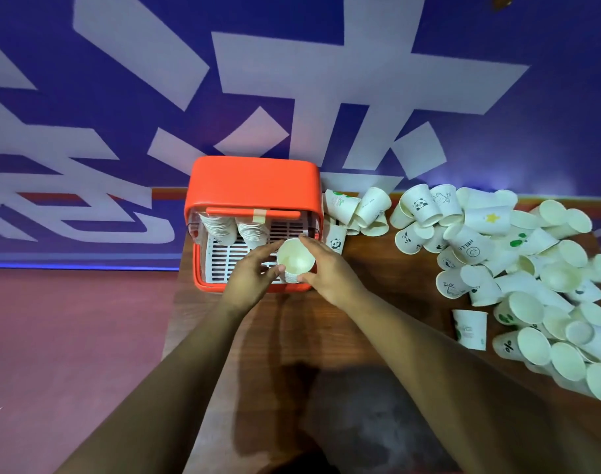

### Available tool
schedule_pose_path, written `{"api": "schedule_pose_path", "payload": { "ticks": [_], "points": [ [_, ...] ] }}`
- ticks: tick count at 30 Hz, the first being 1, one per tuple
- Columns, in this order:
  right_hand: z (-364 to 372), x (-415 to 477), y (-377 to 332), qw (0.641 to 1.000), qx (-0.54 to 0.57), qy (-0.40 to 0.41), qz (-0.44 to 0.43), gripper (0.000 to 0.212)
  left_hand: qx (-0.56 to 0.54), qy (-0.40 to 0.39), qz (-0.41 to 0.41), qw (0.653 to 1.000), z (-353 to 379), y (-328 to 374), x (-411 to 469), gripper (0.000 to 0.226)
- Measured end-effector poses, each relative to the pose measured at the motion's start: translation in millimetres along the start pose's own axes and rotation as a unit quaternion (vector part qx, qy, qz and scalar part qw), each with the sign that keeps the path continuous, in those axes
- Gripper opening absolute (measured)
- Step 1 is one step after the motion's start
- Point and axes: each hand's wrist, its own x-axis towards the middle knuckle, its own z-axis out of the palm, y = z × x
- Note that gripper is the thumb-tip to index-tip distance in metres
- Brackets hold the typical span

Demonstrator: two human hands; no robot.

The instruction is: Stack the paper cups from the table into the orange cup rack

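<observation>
The orange cup rack [253, 183] stands at the table's far left edge, its white slotted shelf open toward me. Two stacks of paper cups [220, 227] stand at the back of the shelf. A third, short stack of cups [295, 260] sits at the shelf's front right, mouth up. My left hand [253, 275] touches that stack from the left with fingers extended and thumb at its base. My right hand [326, 268] grips it from the right, thumb and fingers curled around the rim.
A big heap of loose paper cups [517, 268] covers the right side of the wooden table [309, 336]. A smaller cluster of cups [357, 210] lies just right of the rack. A purple wall with white lettering rises behind; red floor is at left.
</observation>
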Motion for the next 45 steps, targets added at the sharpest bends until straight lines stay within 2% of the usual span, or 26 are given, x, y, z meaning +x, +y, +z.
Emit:
{"api": "schedule_pose_path", "payload": {
  "ticks": [5,7,11,14,16,18,21,23,29,33,36,38,39,41,43,45],
  "points": [
    [5,1,10,0.999,0.027,0.008,0.03,0.084,0.063,0.012,0.014,0.998,9,2,2,0.045],
    [3,-3,12,0.999,0.03,0.011,0.032,0.084,0.113,0.035,0.045,0.992,10,1,1,0.041],
    [-12,-28,29,0.996,0.03,0.049,0.062,0.066,0.162,0.116,0.093,0.976,16,10,-14,0.034],
    [-27,-63,64,0.993,0.012,0.085,0.083,0.053,0.137,0.071,0.1,0.983,37,24,-30,0.032],
    [-38,-91,95,0.989,0.013,0.102,0.103,0.046,0.099,0.019,0.072,0.992,59,31,-41,0.03],
    [-52,-123,129,0.983,0.008,0.122,0.136,0.043,0.078,-0.038,0.011,0.996,89,33,-49,0.028],
    [-77,-169,181,0.974,-0.022,0.152,0.167,0.04,0.06,-0.098,-0.102,0.988,141,29,-51,0.016],
    [-94,-194,217,0.967,-0.031,0.171,0.186,0.039,0.051,-0.109,-0.168,0.978,180,35,-50,0.017],
    [-131,-238,289,0.96,-0.025,0.19,0.204,0.039,0.09,-0.154,-0.214,0.961,294,81,-45,0.007],
    [-152,-254,325,0.949,-0.057,0.255,0.174,0.043,0.104,-0.159,-0.204,0.96,363,101,-26,0.027],
    [-167,-263,346,0.945,-0.127,0.235,0.191,0.056,0.07,-0.134,-0.242,0.958,401,100,-3,0.075],
    [-171,-263,355,0.944,-0.18,0.217,0.172,0.057,0.045,-0.101,-0.257,0.96,424,65,21,0.107],
    [-173,-263,361,0.943,-0.202,0.214,0.159,0.054,0.041,-0.098,-0.264,0.959,439,35,34,0.114],
    [-170,-259,365,0.938,-0.237,0.218,0.13,0.046,0.033,-0.092,-0.283,0.954,450,10,48,0.116],
    [-166,-255,376,0.938,-0.251,0.215,0.106,0.036,0.042,-0.078,-0.294,0.952,457,28,47,0.114],
    [-161,-252,386,0.94,-0.257,0.207,0.084,0.025,0.056,-0.071,-0.291,0.952,458,59,39,0.103]
  ]
}}
